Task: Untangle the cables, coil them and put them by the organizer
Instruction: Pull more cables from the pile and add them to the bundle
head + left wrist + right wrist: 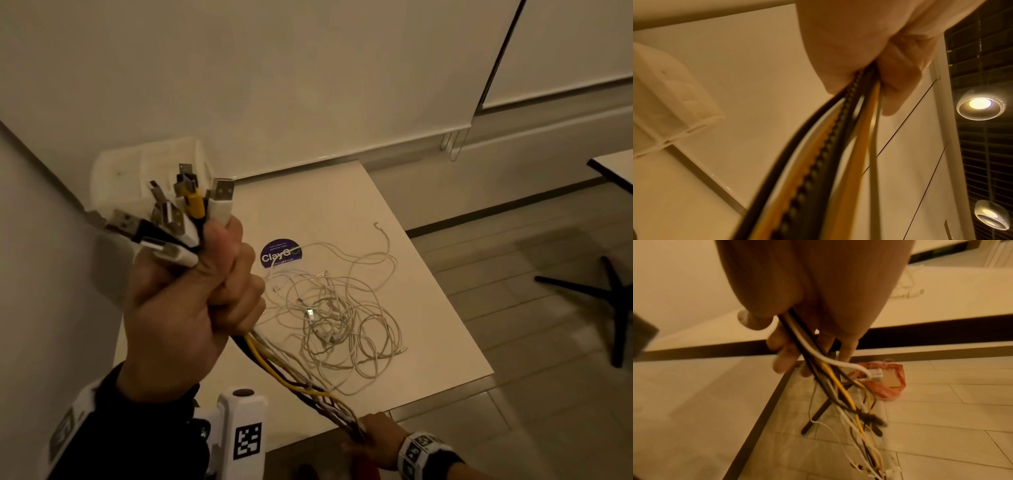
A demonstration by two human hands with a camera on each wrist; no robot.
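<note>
White plugs: a fan of USB plugs, white, black and one yellow, sticks up out of my left hand, held high at the near left in the head view.
Left fist: fingers curled tight, clamped round the cable bundle just under the plugs.
Bundle run: black, yellow and white cords slant down to the right into my right hand at the near table edge.
Right grip: fingers wrapped round the cords.
Loose tangle: thin white cables lie heaped on the table, right of a round purple sticker.
Organizer: pale plastic bin at the far left corner, behind the plugs.
Left wrist view: my left hand squeezes black, yellow and braided cords running toward the lens; organizer at the left.
Right wrist view: my right hand has fingers bent round the bundle; loose ends dangle over floor tiles, a red bag beyond them.
</note>
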